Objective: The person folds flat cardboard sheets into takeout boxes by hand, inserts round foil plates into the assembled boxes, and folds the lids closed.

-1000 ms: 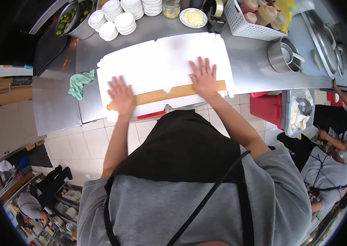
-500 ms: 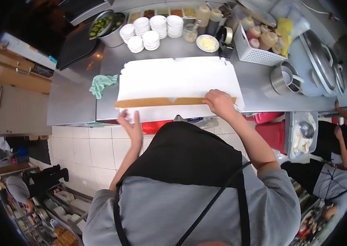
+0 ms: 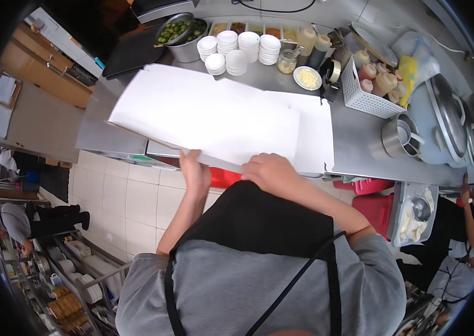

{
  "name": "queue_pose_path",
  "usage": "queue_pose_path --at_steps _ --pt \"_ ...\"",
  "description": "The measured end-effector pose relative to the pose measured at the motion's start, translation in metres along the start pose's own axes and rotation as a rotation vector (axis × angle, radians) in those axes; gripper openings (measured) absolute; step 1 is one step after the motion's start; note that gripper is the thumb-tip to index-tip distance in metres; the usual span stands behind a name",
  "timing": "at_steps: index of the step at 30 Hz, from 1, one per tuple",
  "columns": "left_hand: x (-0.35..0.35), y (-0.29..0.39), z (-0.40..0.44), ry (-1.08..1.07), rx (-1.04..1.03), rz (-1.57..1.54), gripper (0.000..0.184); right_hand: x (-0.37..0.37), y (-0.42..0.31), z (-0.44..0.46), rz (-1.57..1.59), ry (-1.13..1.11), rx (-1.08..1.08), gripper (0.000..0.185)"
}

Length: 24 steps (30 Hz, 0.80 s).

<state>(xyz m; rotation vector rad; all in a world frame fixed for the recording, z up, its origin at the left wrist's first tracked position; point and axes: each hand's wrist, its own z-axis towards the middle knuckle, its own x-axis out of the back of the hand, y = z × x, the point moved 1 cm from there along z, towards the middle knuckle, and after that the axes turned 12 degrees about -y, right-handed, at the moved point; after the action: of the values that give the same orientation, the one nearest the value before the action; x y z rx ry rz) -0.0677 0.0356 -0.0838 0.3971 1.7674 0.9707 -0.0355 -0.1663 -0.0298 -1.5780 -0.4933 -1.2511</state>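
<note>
Bright, fairly even light mid-view. Large white cardboard sheet (image 3: pixel 209 112) nearly blown out, surface detail washed away. Long grey stainless-steel counter (image 3: pixel 357 137) carries a soft sheen; square cream floor tiles (image 3: pixel 141 199) pale, evenly lit. Black cloth apron (image 3: pixel 270 218) sinks to near-flat dark. Wide-lens bowing: counter's front edge curves; grey-shirted person (image 3: pixel 455 277) at lower right stretched, soft. Corners fall to black; upper left murky.

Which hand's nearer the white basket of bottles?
Right. The right hand is at the near edge of the white board, left of the basket; the left hand is farther left along that edge.
</note>
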Motion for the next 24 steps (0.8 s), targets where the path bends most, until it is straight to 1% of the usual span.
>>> queue_pose_path --at_steps 1,2,3,4,5,7,8,9,10,11,12,13,14,15,17,18,20,22,23,24 --pt "0.006 0.011 0.006 0.058 -0.033 0.018 0.047 0.008 0.003 -0.001 0.093 -0.111 -0.047 0.028" --pt "0.013 0.023 0.012 0.118 -0.064 0.035 0.048 0.021 0.010 0.000 0.081 -0.135 -0.039 0.037" --pt "0.026 0.034 0.021 0.114 -0.094 0.075 0.046 0.031 0.020 0.001 0.067 -0.162 -0.030 0.047" --pt "0.040 0.045 0.031 0.113 -0.125 0.114 0.045 0.031 0.029 0.000 -0.044 -0.178 -0.028 0.062" --pt "0.052 0.055 0.039 0.113 -0.108 0.155 0.045 0.028 0.038 0.003 -0.043 -0.187 -0.013 0.062" --pt "0.071 0.071 0.055 0.131 -0.099 0.195 0.044 0.017 0.051 0.013 -0.396 -0.191 0.042 0.076" --pt "0.080 0.075 0.062 0.158 -0.010 0.225 0.043 0.010 0.054 0.020 -0.474 -0.212 0.052 0.073" --pt "0.089 0.078 0.070 0.185 0.078 0.251 0.041 0.000 0.059 0.026 -0.474 -0.220 0.074 0.073" --pt "0.101 0.078 0.079 0.206 0.067 0.244 0.041 -0.012 0.065 0.033 -0.536 -0.142 0.134 0.066" --pt "0.116 0.073 0.088 0.158 0.114 0.261 0.040 -0.025 0.070 0.039 -0.593 -0.061 0.195 0.060" --pt "0.136 0.067 0.099 0.110 0.163 0.279 0.039 -0.039 0.077 0.044 -0.587 -0.069 0.218 0.060" --pt "0.163 0.059 0.116 0.108 0.191 0.249 0.048 -0.052 0.084 0.047 -0.504 -0.058 0.268 0.056" --pt "0.177 0.048 0.123 0.131 0.128 0.258 0.054 -0.065 0.090 0.050 -0.420 -0.050 0.315 0.052" --pt "0.183 0.039 0.123 0.153 0.064 0.268 0.061 -0.078 0.094 0.054 -0.416 -0.061 0.335 0.052" --pt "0.149 0.029 0.098 0.300 0.111 0.628 0.073 -0.102 0.102 0.060 -0.435 -0.071 0.356 0.045" --pt "0.171 0.004 0.098 0.299 -0.230 1.291 0.077 -0.115 0.104 0.062 -0.433 -0.074 0.370 0.045" --pt "0.124 -0.015 0.052 0.146 -0.434 1.928 0.081 -0.134 0.105 0.066 -0.404 -0.138 0.345 0.042" --pt "0.091 -0.042 0.008 -0.326 -0.426 1.987 0.081 -0.139 0.106 0.072 -0.393 -0.096 0.368 0.041" --pt "0.072 -0.047 -0.015 -0.377 -0.205 2.021 0.076 -0.140 0.105 0.074 -0.379 -0.055 0.381 0.039" --pt "0.060 -0.047 -0.032 -0.426 0.017 2.041 0.071 -0.136 0.106 0.076 -0.412 -0.065 0.395 0.040"
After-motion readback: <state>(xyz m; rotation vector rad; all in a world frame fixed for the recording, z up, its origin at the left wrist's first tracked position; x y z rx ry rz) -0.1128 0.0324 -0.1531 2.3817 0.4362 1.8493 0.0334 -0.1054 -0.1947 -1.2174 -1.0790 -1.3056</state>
